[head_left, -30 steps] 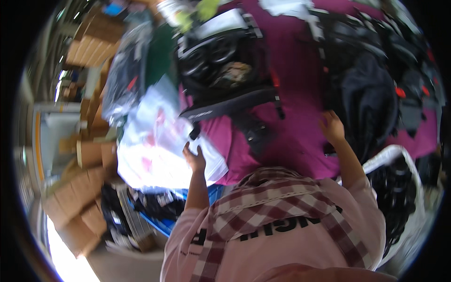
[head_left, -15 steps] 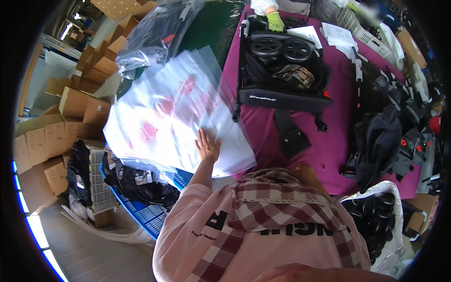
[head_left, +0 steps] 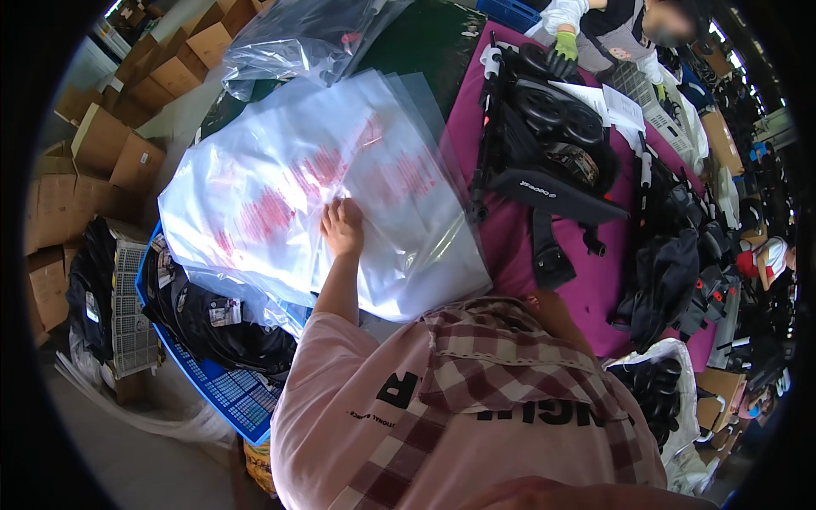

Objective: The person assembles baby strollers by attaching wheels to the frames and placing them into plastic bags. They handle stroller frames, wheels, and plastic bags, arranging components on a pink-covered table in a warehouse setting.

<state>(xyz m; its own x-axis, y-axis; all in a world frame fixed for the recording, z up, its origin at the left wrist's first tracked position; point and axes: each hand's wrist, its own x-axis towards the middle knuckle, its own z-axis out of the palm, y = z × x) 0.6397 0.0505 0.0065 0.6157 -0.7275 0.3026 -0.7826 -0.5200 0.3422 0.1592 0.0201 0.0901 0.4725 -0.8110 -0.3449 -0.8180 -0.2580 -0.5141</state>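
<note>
Left hand (head_left: 342, 228) is down on the stack of clear plastic bags (head_left: 297, 183), fingers curled and pinching at the top sheet near its red printing; it looks like a light grip on one bag's edge, though the fingertips themselves are hidden under the knuckles. To do this well, I'd say peel only the top layer: slide the fingertips to split it from the slippery ones below, lift slowly, and keep the rest of the pile lying flat so it doesn't spill off the tabletop (head_left: 518, 238) edge. Left forearm runs straight out from the pink sleeve, elbow low, wrist bent slightly down onto the pile. Right hand isn't visible; the arm disappears behind the checked collar near the magenta cover, so whether it grips anything can't be told. Just right of the bags lies a folded black stroller frame (head_left: 544, 144), wheels up. Beyond it, another person's green-gloved hand (head_left: 561, 55) touches the frame's far end. Left of the bags, a blue crate (head_left: 229, 391) holds dark bundles, cardboard boxes (head_left: 102, 161) further out.
</note>
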